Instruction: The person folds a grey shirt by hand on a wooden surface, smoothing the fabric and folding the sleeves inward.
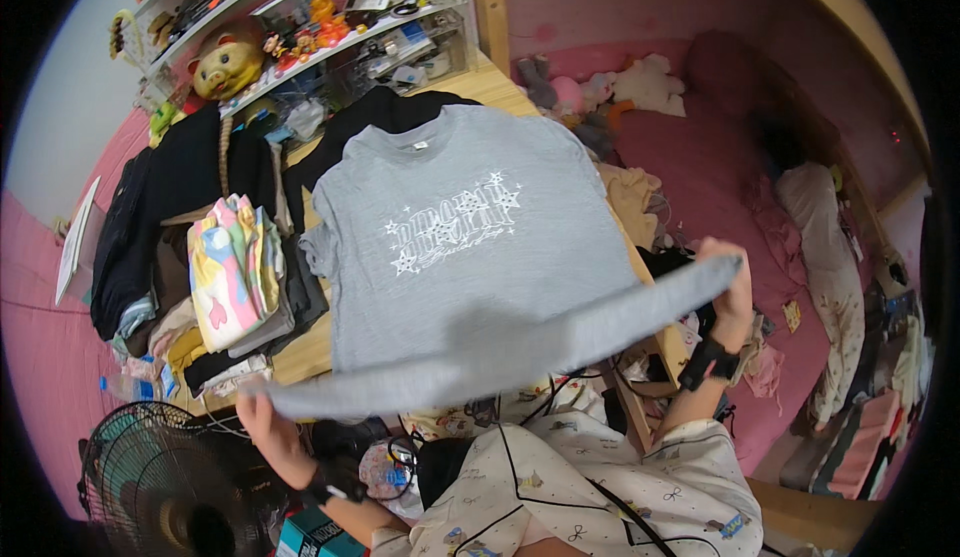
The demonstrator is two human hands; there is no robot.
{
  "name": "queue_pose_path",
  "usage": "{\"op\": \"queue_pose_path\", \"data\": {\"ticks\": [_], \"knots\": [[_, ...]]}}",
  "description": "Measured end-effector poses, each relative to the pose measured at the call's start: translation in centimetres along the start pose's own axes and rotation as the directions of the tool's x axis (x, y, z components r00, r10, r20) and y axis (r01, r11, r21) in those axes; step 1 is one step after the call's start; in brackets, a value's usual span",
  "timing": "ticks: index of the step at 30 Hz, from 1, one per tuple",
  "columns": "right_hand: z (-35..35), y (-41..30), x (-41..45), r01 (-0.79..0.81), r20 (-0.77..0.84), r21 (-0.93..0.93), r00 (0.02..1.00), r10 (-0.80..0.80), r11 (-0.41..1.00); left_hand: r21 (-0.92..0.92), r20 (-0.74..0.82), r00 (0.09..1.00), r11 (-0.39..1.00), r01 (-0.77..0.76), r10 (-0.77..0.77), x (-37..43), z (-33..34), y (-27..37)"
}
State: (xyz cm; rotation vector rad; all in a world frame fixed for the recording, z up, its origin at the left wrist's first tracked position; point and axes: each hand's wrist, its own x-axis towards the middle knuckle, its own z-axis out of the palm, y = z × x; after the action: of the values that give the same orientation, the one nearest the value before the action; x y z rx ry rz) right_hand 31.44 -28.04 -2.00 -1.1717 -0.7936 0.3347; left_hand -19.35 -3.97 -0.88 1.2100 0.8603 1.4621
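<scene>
A grey T-shirt (480, 279) with a white star-and-letter print lies front up before me, its collar towards the shelves. My left hand (271, 433) grips one lower corner of the hem at the near left. Raised at the right, my right hand (729, 287) holds the opposite hem corner. Between them the hem is stretched in a lifted, slightly blurred band. Black clothing (375, 118) shows behind the shirt's collar. To the shirt's left lies a folded pastel patterned garment (232, 272) on top of other clothes.
The wooden table (506, 88) runs under the clothes. Dark garments (184, 167) are heaped at its left end. A fan (161, 474) stands at the near left, by a plastic bottle (131, 388). Crowded shelves (300, 69) rise behind; a pink bed (675, 159) with plush toys is at the right.
</scene>
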Motion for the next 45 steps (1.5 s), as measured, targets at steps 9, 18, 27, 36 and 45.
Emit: {"op": "queue_pose_path", "data": {"ticks": [9, 18, 27, 36, 45], "knots": [[6.5, 11.3, 12.8, -0.104, 0.118, -0.501, 0.975, 0.187, 0.859, 0.821, 0.204, 0.935, 0.469, -0.325, 0.29, 9.8, 9.4, -5.7], [2.0, 12.4, 0.2, -0.202, -0.184, -0.577, 0.976, 0.116, 0.791, 0.773, 0.054, 0.994, 0.625, -0.103, 0.096, -2.6, 2.4, -9.8], [4.8, 13.0, -2.8, -0.499, -0.141, -0.071, 0.862, 0.487, 0.864, 0.594, -0.158, 0.987, 0.801, 0.072, 0.028, -2.7, 1.9, -13.0], [3.5, 12.8, -2.2, -0.528, -0.046, 0.011, 0.848, 0.528, 0.849, 0.398, -0.149, 0.947, 0.859, 0.32, -0.284, -2.9, 0.4, -11.7], [2.0, 9.9, -2.1, -0.315, 0.095, 0.284, 0.949, 0.3, 0.906, 0.18, -0.156, 0.911, 0.896, 0.406, -0.382, -4.0, -1.0, -9.8]]}}
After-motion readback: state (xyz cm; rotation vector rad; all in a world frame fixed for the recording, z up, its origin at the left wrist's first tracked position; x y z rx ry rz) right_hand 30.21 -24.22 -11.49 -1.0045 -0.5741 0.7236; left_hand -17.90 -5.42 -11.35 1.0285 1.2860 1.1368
